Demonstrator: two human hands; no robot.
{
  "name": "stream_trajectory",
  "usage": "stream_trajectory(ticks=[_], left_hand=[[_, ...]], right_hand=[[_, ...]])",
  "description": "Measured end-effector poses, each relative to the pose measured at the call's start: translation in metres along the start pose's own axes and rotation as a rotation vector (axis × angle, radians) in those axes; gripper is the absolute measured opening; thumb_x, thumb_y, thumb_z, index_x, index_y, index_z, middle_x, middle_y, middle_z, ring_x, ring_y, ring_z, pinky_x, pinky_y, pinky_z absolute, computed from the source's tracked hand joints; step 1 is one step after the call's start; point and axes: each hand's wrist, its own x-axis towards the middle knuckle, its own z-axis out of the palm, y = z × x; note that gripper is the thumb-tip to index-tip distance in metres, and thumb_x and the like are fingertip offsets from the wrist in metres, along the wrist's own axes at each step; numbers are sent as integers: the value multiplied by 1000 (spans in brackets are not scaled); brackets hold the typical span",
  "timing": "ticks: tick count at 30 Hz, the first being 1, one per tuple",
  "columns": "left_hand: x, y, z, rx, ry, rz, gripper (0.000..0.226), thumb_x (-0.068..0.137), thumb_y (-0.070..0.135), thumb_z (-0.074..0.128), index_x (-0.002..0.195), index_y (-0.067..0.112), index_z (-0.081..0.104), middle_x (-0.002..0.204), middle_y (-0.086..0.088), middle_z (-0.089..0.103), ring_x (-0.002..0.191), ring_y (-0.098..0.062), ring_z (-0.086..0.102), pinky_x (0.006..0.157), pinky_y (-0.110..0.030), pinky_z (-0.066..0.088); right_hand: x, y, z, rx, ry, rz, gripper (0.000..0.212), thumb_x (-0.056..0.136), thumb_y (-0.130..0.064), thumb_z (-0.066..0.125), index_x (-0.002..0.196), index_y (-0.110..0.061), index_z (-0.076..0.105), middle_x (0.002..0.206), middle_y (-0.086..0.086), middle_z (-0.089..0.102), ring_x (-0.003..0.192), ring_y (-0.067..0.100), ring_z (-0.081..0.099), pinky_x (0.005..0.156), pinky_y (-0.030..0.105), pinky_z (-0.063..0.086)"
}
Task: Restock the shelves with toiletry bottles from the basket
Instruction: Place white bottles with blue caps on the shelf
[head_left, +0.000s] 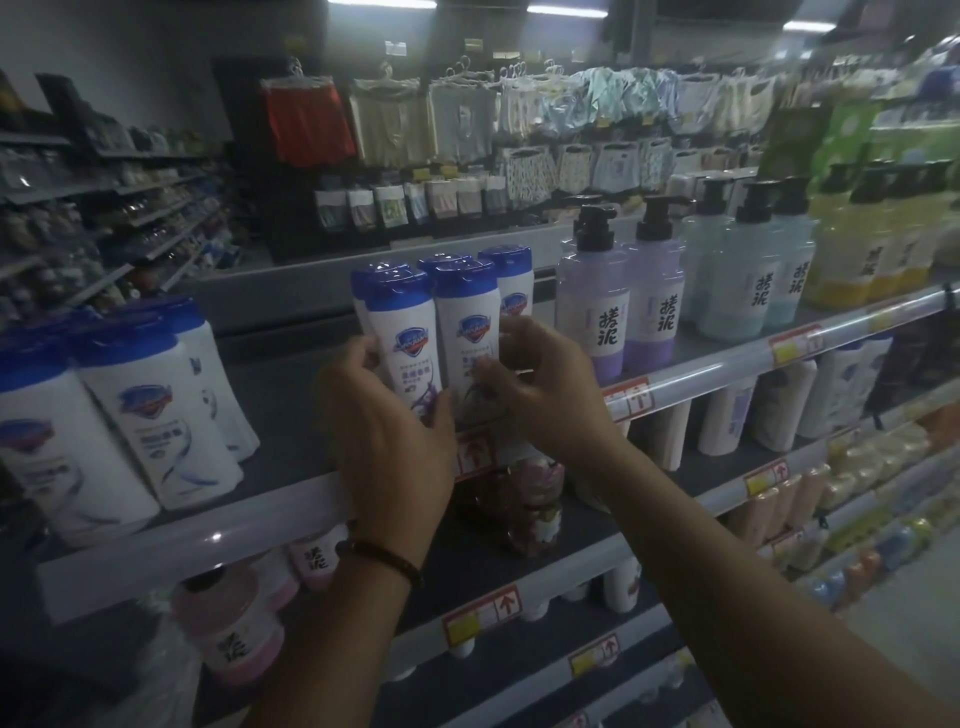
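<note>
centre frame: left hand (387, 421) wraps one bottle (408, 338), right hand (543, 384) pinches the next bottle (467, 332); stiff, slick plastic, probably light, best gripped round the middle.

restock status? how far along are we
Done: the back bottles, blue-capped, already stand on the shelf. In hand: the left hand grips the left front bottle and the right hand pinches the right front bottle, both upright near the shelf's front edge. Left: bare shelf shows left of the group. The basket is out of view, so remaining stock is unknown.
</note>
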Motion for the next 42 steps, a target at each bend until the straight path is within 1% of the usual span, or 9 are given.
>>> stream_trajectory(ticks=[4,14,22,24,26,29,34,40,42], left_hand=[[0,1,1,13,-2,1,86,79,18,90,144,18,34,144,-9,45,128,-24,58,87,-45,63],[0,1,2,-7,-15,-33,86,80,18,90,146,18,34,147,-10,45,130,-25,59,88,-45,64],[-1,4,-5,12,27,31,81,78,17,90,141,8,39,142,-13,44,129,-26,55,93,-44,60],[-2,5,-6,17,60,51,78,78,17,90,138,3,42,139,-17,46,127,-29,54,99,-35,55],[-3,8,-7,4,87,72,73,78,13,89,135,-3,45,137,-21,48,125,-31,53,103,-19,46],[-5,14,-10,-27,121,122,65,80,9,86,128,-11,48,132,-27,50,121,-34,53,103,-9,36],[-10,26,-9,-215,108,212,55,82,0,80,121,-17,46,124,-30,47,111,-28,56,91,-16,48],[-29,38,8,-380,-14,246,36,85,-3,72,113,-10,49,111,-23,53,94,-23,59,83,-16,50],[-38,46,15,-479,-72,174,36,88,-3,70,117,3,49,108,-16,58,91,-22,64,81,-27,58]], right_hand=[[-7,1,0,-104,26,-29,44,93,-29,78,135,-25,65,118,-16,74,103,-5,70,83,15,60],[-11,1,4,-127,47,-18,44,93,-24,80,134,-22,66,125,-12,73,110,-2,69,82,7,55],[-14,1,2,-142,81,-36,48,91,-29,81,135,-22,65,122,-10,75,109,0,70,90,20,60],[-15,3,0,-142,116,-19,54,89,-32,83,138,-20,63,120,-8,75,107,2,71,92,24,61],[-16,4,-2,-139,144,-5,54,88,-33,84,137,-19,64,116,-8,75,106,2,71,92,28,62],[-18,2,-5,-142,165,1,50,88,-33,84,132,-20,66,110,-10,73,101,-1,70,86,23,62],[-26,-4,-10,-109,208,6,32,94,-28,78,123,-19,70,99,-10,73,90,-4,68,70,9,53],[-38,-4,-21,-91,238,8,15,99,-27,72,112,-20,72,94,-9,74,88,5,71,75,30,63],[-43,-3,-27,-104,254,4,10,99,-27,72,108,-22,72,92,-11,73,87,5,71,75,28,62]])
